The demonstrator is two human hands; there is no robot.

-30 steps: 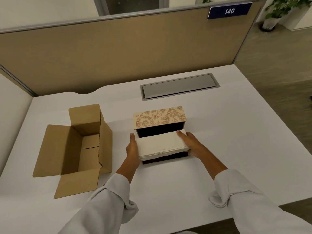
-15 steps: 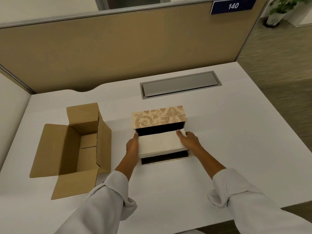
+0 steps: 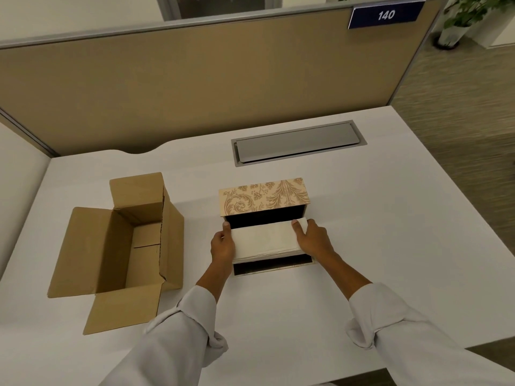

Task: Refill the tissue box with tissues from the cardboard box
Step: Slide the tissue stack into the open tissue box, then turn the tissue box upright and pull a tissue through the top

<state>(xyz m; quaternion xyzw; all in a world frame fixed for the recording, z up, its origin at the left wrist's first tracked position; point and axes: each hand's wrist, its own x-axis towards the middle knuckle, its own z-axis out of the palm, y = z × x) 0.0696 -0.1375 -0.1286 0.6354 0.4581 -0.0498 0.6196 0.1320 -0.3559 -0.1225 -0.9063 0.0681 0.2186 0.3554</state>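
A tissue box (image 3: 264,198) with a beige floral lid stands open in the middle of the white desk, its dark inside showing. A white stack of tissues (image 3: 266,240) hangs over the box's opening. My left hand (image 3: 222,244) grips the stack's left end and my right hand (image 3: 312,238) grips its right end. The brown cardboard box (image 3: 145,240) stands open to the left of my hands, flaps spread; I see no tissues inside it.
A grey cable hatch (image 3: 298,142) is set in the desk behind the tissue box. A tan partition (image 3: 195,79) with a "140" sign closes the far edge. The desk's right edge drops to the floor, where a potted plant (image 3: 457,20) stands.
Both hands have carried the tissue stack a little farther over the tissue box's opening and slightly lower. The cardboard box has not moved.
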